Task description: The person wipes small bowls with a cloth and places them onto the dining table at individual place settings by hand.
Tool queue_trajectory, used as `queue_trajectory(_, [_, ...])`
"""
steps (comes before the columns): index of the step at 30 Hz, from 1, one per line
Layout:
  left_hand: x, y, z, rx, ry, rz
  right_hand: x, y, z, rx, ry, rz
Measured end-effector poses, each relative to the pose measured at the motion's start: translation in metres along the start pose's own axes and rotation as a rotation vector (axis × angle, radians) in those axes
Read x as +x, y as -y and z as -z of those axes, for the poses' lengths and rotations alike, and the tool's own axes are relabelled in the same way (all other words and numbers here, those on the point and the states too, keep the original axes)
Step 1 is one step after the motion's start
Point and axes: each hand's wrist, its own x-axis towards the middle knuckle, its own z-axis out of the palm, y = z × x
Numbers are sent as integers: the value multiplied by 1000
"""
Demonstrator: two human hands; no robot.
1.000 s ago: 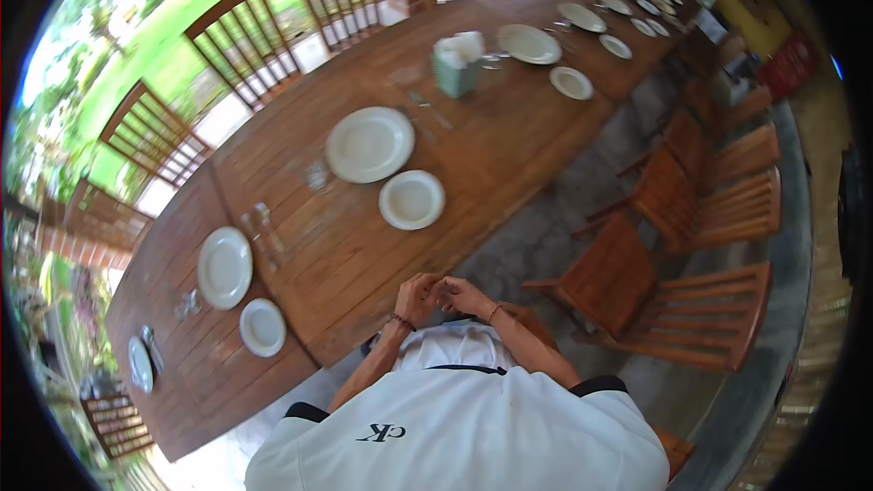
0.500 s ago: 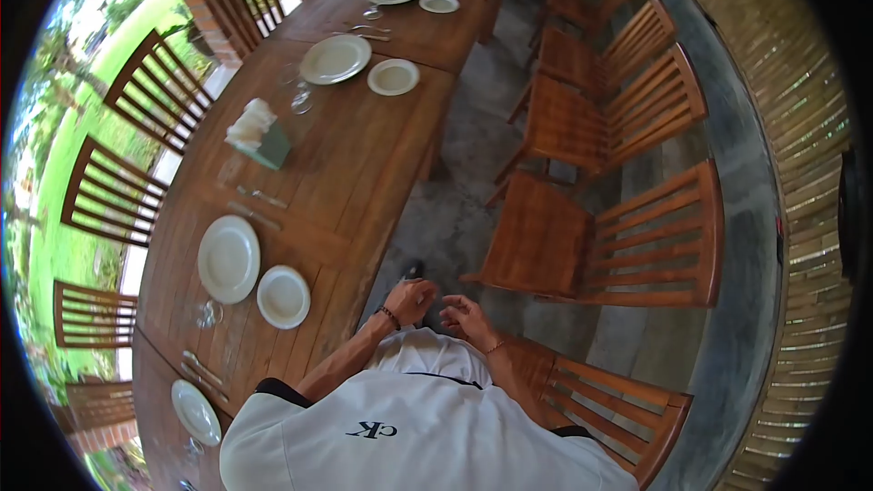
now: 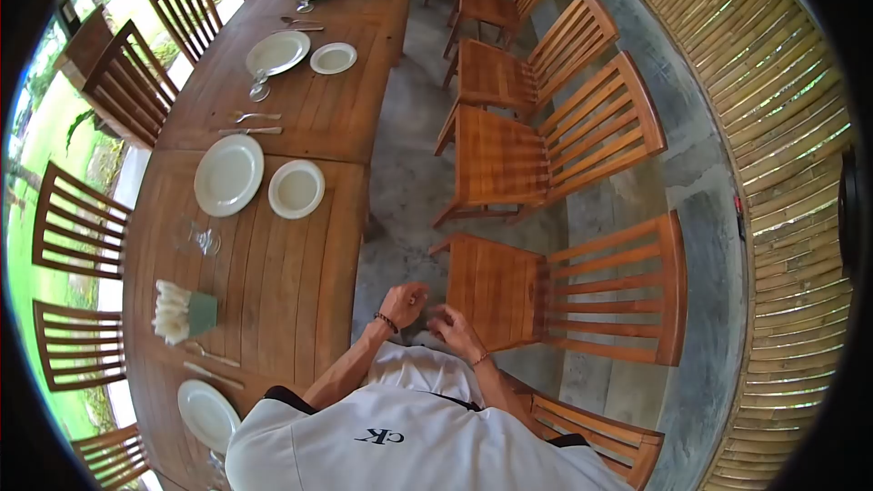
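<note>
My left hand [image 3: 403,304] is raised in front of my body over the grey floor, its fingers curled; whether it holds anything is too small to tell. Close to its right, my right hand [image 3: 453,327] has bent fingers, blurred at the tips, beside the seat of a wooden chair [image 3: 496,286]. A small gap parts the hands. To their left runs the long wooden table [image 3: 300,309], with a large plate [image 3: 229,175], a small plate [image 3: 296,189], a glass [image 3: 202,238] and a green holder with white napkins [image 3: 202,313] on it.
More place settings line the table, among them a plate [image 3: 277,54] with a fork and knife [image 3: 253,130]. Wooden chairs [image 3: 500,150] stand along the right side, others [image 3: 80,218] along the left. Beyond the right row are a grey ledge and a bamboo wall [image 3: 782,236].
The view has turned to the right and moved along the table, so more chairs and bamboo wall show. My hands, together at first, have come apart.
</note>
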Motion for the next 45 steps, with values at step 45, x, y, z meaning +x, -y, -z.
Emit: queue_trajectory(45, [696, -10, 163, 217, 218, -76, 641, 357, 196, -50, 245, -20])
